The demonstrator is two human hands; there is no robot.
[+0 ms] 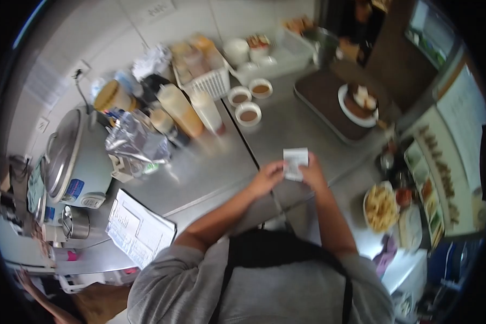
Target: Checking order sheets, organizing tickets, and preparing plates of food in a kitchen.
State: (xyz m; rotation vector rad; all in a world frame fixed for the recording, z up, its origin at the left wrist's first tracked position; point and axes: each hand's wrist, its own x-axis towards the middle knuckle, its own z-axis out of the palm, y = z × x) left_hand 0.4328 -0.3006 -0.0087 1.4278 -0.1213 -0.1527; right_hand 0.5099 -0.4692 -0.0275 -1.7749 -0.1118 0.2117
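A small white paper slip (295,158) with print on it is held up over the steel counter (202,174). My right hand (314,172) grips its right edge, with the thumb over the paper. At the slip's left edge, my left hand (267,177) pinches it between thumb and fingers. Beyond the hands stand three small white cups with brown sauce, the nearest being a sauce cup (248,114). To their right, a brown tray (324,105) carries a white plate (342,97) of food with a pale topping.
Squeeze bottles (180,109), crumpled foil (135,137) and a white basket (210,85) line the left back. A large rice cooker (77,162) stands far left, near a clipboard with papers (141,229). On the right are a bowl of yellowish food (381,208) and a purple cloth (385,253). Another person's arm (44,297) shows lower left.
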